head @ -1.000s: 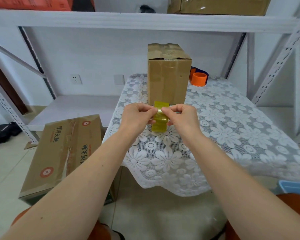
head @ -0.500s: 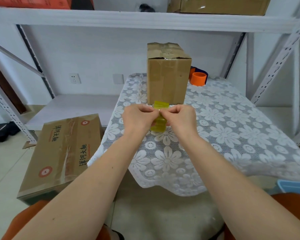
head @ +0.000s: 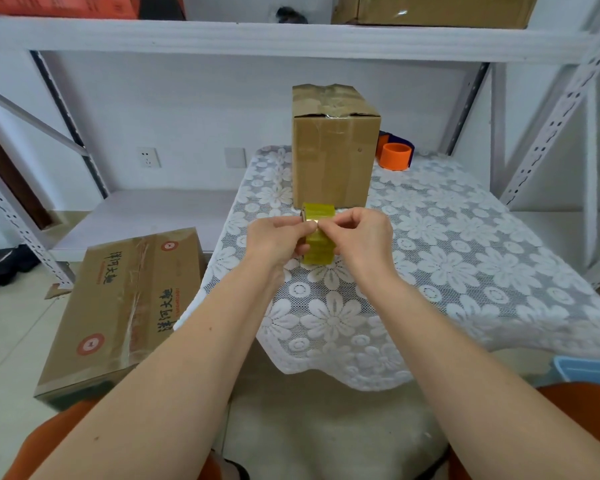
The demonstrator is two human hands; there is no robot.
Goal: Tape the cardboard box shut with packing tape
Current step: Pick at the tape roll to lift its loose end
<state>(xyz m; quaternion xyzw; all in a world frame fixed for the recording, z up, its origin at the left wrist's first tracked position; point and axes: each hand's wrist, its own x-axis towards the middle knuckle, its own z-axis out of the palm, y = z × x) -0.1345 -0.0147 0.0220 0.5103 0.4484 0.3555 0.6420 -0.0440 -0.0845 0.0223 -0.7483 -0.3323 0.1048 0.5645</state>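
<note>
Meanwhile, left hand is gripping the light, slippery tape roll while right hand is pinching its thin, clingy free end; the cardboard box is waiting.

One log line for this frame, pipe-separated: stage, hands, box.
stage: finding tape end | left hand: holds tape roll | right hand: pinches at roll | cardboard box: upright on table, untouched

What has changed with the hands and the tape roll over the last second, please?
Little: both hands have kept hold of the tape roll, the right hand still picking at its top edge while the left hand steadies it. The roll has turned slightly. The box stayed put on the table.
</note>
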